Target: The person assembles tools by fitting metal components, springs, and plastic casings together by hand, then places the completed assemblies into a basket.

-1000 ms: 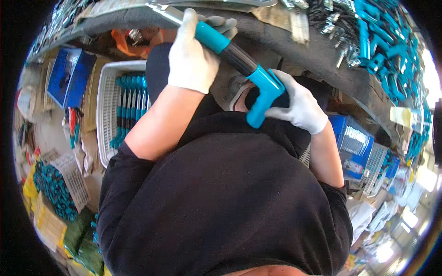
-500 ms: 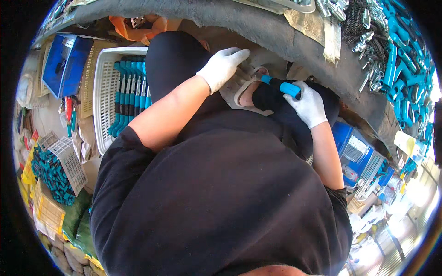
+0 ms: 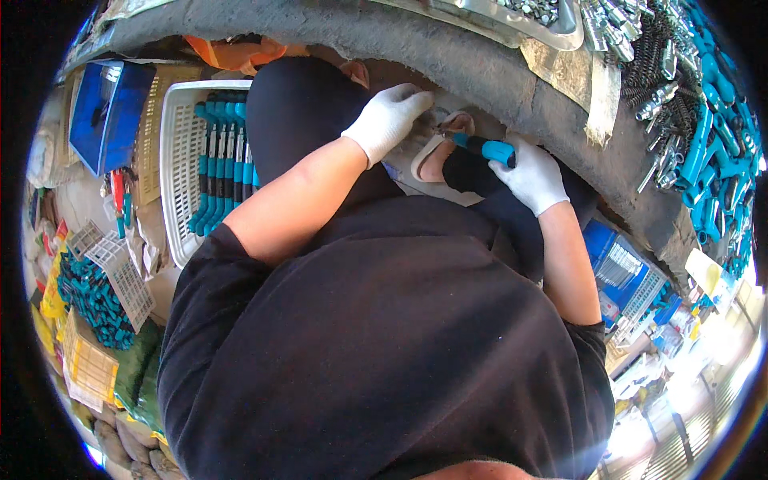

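My right hand (image 3: 534, 178), in a white knitted glove, is wrapped round the thick teal end of a teal and black tubular tool (image 3: 498, 152). The tool's thin end points left, toward my other hand. Just beyond that end is my left hand (image 3: 387, 122), gloved too, with thumb and fingers bent together. What its fingertips hold, if anything, is hidden. Both hands are above my black-clad legs, between my knees. Left of my knee, a white plastic basket (image 3: 181, 172) holds a row of teal, black and silver tools (image 3: 226, 164).
A grey-covered bench edge (image 3: 448, 60) curves across the front. On it are a metal tray (image 3: 564, 28), dark springs (image 3: 644, 68), metal fittings (image 3: 608, 32) and piled teal parts (image 3: 708, 152). Blue bins (image 3: 112, 116) and a crate of teal pieces (image 3: 92, 304) stand at left.
The tool in my right hand has shifted slightly left, and its thin end is nearer my left hand. My left hand stays almost in place, its fingers more bent. The view has shifted a little.
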{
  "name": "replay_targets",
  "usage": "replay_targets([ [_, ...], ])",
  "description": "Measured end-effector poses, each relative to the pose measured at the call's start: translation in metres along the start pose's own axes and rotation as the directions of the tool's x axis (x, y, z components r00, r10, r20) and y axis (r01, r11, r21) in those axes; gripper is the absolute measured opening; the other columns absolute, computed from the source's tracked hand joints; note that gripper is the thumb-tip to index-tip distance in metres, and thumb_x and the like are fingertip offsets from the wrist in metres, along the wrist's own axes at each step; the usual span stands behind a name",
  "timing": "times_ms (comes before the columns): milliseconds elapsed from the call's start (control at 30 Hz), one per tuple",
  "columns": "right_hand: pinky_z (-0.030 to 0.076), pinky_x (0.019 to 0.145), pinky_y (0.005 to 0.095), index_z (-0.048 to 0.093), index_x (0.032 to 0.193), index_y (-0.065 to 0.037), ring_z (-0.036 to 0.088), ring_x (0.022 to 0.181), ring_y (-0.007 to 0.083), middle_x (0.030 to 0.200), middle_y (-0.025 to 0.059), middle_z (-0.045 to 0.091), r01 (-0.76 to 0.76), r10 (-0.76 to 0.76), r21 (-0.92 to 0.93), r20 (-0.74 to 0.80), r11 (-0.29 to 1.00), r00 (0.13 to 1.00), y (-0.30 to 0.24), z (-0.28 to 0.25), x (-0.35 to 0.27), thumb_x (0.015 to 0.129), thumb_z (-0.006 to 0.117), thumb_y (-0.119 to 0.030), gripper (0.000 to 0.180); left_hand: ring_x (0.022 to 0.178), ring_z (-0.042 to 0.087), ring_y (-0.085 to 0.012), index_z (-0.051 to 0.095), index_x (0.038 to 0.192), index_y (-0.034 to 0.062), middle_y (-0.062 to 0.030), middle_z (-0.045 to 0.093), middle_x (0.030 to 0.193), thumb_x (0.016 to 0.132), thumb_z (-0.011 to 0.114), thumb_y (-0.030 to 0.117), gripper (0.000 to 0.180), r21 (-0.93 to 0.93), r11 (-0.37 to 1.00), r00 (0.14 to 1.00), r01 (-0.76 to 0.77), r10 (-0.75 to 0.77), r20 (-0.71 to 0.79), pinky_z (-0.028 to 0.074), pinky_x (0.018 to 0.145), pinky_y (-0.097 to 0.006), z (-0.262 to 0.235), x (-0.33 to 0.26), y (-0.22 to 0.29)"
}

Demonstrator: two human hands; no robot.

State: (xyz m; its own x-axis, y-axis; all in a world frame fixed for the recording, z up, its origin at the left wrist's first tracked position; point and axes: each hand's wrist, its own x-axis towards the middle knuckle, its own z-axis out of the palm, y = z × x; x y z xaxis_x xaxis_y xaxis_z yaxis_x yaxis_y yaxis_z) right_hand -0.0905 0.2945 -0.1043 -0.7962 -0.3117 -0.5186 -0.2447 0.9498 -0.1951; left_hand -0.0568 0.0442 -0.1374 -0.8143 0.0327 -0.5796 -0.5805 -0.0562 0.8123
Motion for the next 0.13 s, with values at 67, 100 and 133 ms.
replay_targets([
  [67, 0.05, 0.079, 0.0459, 0.06, 0.111, -0.008, 0.063, 0.092, 0.0373, 0.096, 0.0188, 0.066, 0.037, -0.032, -0.032, 0.126, 0.999, 0.992, -0.018, -0.011, 0.002, 0.079, 0.067, -0.034, 0.042, 0.087, 0.064, -0.0163, 0.061, 0.113, -0.0018, -0.0118, 0.067, 0.097, 0.088, 0.061, 0.034, 0.044, 0.128, 0.982, 0.986, -0.136, 0.123, 0.109, 0.05, 0.08, -0.031, 0.009, 0.0, 0.0],
  [100, 0.05, 0.079, 0.0467, 0.059, 0.108, -0.008, 0.062, 0.09, 0.0375, 0.094, 0.0184, 0.066, 0.128, -0.123, -0.031, 0.118, 0.991, 0.985, -0.024, -0.012, 0.003, 0.079, 0.066, -0.031, 0.037, 0.087, 0.066, -0.0204, 0.062, 0.11, -0.001, -0.0168, 0.068, 0.097, 0.086, 0.063, 0.036, 0.045, 0.439, 0.869, 0.97, -0.227, 0.164, 0.177, 0.051, 0.079, -0.033, 0.018, -0.006, 0.011],
  [133, 0.05, 0.081, 0.0464, 0.06, 0.11, -0.008, 0.063, 0.093, 0.0365, 0.099, 0.0193, 0.065, 0.155, -0.133, -0.098, 0.194, 0.983, 0.972, -0.034, -0.011, 0.014, 0.079, 0.066, -0.031, 0.039, 0.09, 0.067, -0.0287, 0.061, 0.11, -0.0005, -0.021, 0.067, 0.097, 0.08, 0.066, 0.043, 0.053, 0.506, 0.803, 0.922, -0.315, 0.132, 0.365, 0.051, 0.079, -0.037, 0.028, -0.008, 0.026],
])
